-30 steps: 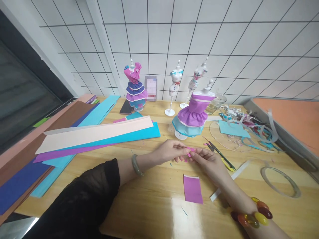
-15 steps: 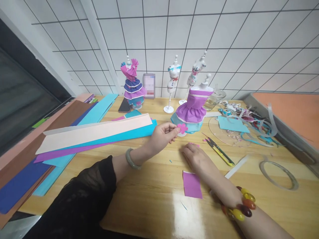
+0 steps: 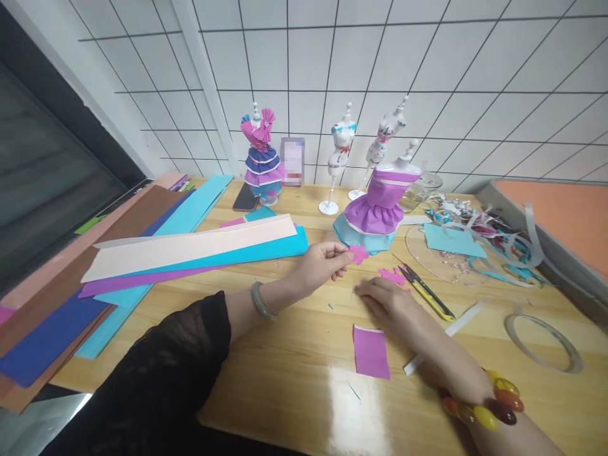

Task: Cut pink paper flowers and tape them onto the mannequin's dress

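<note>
My left hand (image 3: 325,263) pinches a pink paper flower (image 3: 358,254) between thumb and forefinger, just in front of the mini dress form in the purple dress (image 3: 382,196). This dress has a light blue lower skirt. Low over the table, my right hand (image 3: 387,304) has its fingertips drawn together; whether a tiny thing is between them is too small to tell. More pink paper flowers (image 3: 392,276) lie just beyond it. A purple paper rectangle (image 3: 371,352) lies nearer to me. Yellow-handled thread snips (image 3: 430,294) rest to the right of the flowers.
Coloured paper strips (image 3: 190,250) are stacked on the left. At the back stand a dressed form (image 3: 263,158), two white forms (image 3: 341,152) and a phone (image 3: 292,161). Scraps and ribbons (image 3: 494,234) lie right, with a clear ring (image 3: 541,342) nearer me.
My right hand has drawn back toward me from the loose pink flowers, which now show more fully. My left hand keeps hold of its flower. The whole view has shifted slightly.
</note>
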`<state>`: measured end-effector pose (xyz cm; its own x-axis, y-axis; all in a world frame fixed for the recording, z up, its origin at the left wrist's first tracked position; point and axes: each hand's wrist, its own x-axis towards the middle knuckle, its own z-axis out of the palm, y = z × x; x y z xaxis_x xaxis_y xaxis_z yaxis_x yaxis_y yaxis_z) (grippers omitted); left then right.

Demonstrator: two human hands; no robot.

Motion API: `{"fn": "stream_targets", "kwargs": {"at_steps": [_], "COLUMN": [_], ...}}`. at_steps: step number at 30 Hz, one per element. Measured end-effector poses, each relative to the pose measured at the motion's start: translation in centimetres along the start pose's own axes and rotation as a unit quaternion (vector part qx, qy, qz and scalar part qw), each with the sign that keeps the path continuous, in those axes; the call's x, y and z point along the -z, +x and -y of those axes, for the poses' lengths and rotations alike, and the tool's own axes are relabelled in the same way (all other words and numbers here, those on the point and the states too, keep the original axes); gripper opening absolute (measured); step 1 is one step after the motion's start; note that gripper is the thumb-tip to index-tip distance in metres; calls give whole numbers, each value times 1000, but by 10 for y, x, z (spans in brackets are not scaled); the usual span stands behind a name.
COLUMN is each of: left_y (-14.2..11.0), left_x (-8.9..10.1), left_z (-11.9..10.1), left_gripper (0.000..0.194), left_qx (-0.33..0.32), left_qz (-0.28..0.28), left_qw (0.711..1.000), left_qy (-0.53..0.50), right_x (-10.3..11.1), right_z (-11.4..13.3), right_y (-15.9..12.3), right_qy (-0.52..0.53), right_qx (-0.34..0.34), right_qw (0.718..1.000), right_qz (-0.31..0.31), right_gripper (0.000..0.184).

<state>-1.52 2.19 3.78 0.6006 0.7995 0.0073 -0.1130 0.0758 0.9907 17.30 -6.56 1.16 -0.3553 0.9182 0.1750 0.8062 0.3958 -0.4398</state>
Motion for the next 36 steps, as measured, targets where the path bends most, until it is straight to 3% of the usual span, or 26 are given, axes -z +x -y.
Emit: {"fn": "stream_targets", "kwargs": {"at_steps": [5,8,12,14,17,27,36], "left_y": [-1,-2,-5,-6,-8,-8,-7], "left_x": [0,-2,-5,-7,-9,-9,-12], "left_z": [4,7,11,12,12,18,20], "left_gripper": [33,33,32,32,33,38,40], "left_qx": [16,21,24,20,21,69,106], "left_qz": [16,35,58,66,86,121,115], "left_qw": [1000,999,998,997,995,989,986], "left_qy": [14,23,11,19,37,47,51], "right_x": [6,9,7,4,2,-2,-2], "right_z": [-23,-10,16,20,19,13,14], "right_y": [-4,-4,-1,-1,0,-1,2], "right_qy": [-47,124,376,435,464,467,469], "right_qx": [-120,-176,-203,-211,-230,-261,-271], "right_qw": [984,965,897,868,846,833,830], "right_qz": [-127,-146,-110,-113,-127,-141,-136], "right_gripper": [28,29,31,31,28,23,29]}}
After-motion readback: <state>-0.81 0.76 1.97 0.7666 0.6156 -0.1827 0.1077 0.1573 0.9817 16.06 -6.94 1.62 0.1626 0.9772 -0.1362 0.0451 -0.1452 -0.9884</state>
